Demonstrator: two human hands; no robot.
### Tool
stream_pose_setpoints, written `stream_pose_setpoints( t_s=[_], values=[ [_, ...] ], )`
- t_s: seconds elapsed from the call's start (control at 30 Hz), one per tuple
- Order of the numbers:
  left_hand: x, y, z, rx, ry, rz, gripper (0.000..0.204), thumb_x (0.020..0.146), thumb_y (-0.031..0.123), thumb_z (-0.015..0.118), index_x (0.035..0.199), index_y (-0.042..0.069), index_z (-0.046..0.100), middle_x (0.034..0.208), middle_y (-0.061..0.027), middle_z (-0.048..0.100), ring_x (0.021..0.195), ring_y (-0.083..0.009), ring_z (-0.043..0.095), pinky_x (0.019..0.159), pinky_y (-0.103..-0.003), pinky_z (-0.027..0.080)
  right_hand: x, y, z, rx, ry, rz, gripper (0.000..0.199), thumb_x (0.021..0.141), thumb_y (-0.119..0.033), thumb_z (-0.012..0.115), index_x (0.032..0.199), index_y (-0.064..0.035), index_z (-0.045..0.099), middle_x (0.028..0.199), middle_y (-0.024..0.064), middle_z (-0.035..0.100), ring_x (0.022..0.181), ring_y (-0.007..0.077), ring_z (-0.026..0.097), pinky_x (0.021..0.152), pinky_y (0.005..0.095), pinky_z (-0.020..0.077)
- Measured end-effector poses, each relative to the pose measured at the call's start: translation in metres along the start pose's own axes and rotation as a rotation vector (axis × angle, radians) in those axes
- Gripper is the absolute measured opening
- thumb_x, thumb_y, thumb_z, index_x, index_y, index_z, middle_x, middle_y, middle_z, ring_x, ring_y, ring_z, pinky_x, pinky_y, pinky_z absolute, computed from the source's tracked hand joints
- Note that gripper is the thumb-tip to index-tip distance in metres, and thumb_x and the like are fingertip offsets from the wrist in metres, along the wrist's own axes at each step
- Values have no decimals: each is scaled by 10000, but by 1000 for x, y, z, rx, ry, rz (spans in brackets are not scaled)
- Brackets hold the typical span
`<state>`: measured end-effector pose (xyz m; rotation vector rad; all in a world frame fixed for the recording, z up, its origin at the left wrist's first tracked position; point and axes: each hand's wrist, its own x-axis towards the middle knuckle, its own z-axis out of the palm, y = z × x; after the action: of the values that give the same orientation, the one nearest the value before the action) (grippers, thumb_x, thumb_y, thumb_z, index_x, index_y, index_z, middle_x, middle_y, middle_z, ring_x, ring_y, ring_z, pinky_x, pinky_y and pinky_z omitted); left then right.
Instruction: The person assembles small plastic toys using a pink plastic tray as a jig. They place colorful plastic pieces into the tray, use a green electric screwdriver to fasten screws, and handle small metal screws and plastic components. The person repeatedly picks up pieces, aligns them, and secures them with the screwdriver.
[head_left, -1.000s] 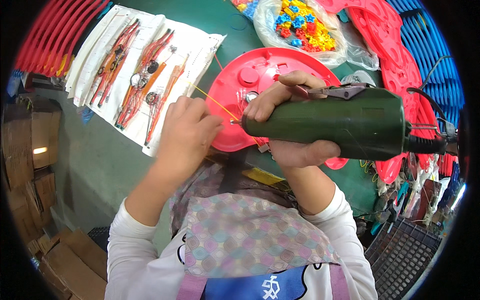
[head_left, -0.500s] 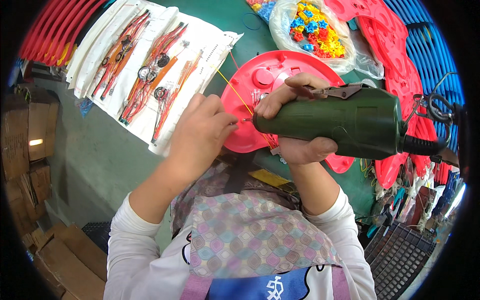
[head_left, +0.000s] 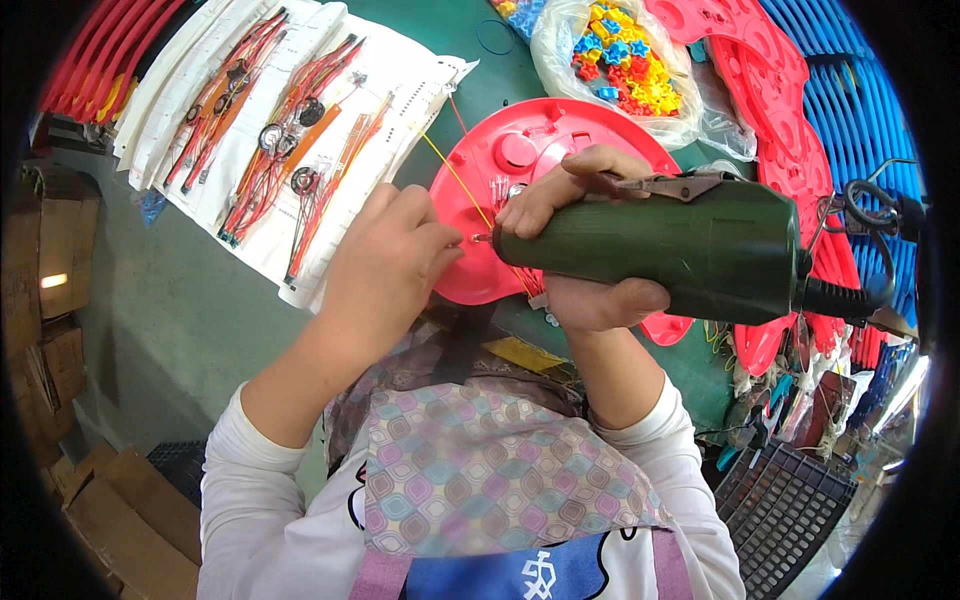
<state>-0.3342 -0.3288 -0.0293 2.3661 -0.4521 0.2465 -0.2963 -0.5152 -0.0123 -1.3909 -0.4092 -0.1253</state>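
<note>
My right hand (head_left: 590,240) is wrapped round a dark green electric screwdriver (head_left: 690,245), which lies almost level with its bit end pointing left. Close to that tip, my left hand (head_left: 395,250) is closed in a pinch; whatever it holds, if anything, is too small or hidden to make out. Beneath both hands sits a pink-red moulded plastic shell (head_left: 515,150), with small parts and thin wires inside it, partly covered by the right hand. A yellow wire (head_left: 455,175) runs from the shell toward the paper on the left.
White sheets (head_left: 400,75) at the left carry bundles of red wires with small round speakers (head_left: 272,140). A plastic bag of coloured star pieces (head_left: 640,75) stands behind the shell. More pink shells (head_left: 770,120) and blue plastic parts (head_left: 865,110) are stacked right. Cardboard boxes (head_left: 70,270) stand far left.
The view has shifted slightly, so most things sit a little further left. My left hand has drawn slightly away from the bit tip; my right hand keeps its grip on the screwdriver.
</note>
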Motion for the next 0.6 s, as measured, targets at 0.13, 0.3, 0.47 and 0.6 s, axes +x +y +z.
stream_pose_setpoints(
  t_s=[0.13, 0.3, 0.47, 0.6],
  values=[
    [0, 0, 1, -9, 4, 3, 122, 788, 63, 787, 898, 35, 743, 864, -84, 550, 842, -286, 535, 748, -391, 481, 3, 4, -1, 14, -34, 10, 1107, 735, -962, 539, 1239, 24, 499, 784, 129, 658, 701, 237, 673, 683, 387, 605],
    [-2, -2, 2, -21, -7, -9, 93, 791, 81, 781, 861, 41, 737, 891, -83, 546, 874, -284, 535, 777, -392, 494, 6, 1, -2, 15, -133, 82, 1098, 680, -976, 583, 1152, 11, 506, 781, 117, 656, 694, 220, 668, 678, 374, 599],
    [-4, -3, 2, -9, -26, -8, 99, 788, 76, 780, 865, 41, 729, 894, -83, 544, 878, -284, 534, 775, -395, 491, 17, -5, 3, 54, -284, 207, 1152, 659, -981, 600, 1175, 46, 525, 788, 116, 661, 688, 209, 665, 678, 348, 589],
    [-4, -1, 3, 4, -21, 4, 121, 774, 78, 783, 870, 40, 722, 889, -82, 537, 874, -281, 533, 771, -401, 487, 17, 5, -1, 124, -139, 129, 1245, 685, -995, 544, 1300, 87, 498, 794, 131, 665, 730, 222, 666, 702, 362, 578]
  ],
)
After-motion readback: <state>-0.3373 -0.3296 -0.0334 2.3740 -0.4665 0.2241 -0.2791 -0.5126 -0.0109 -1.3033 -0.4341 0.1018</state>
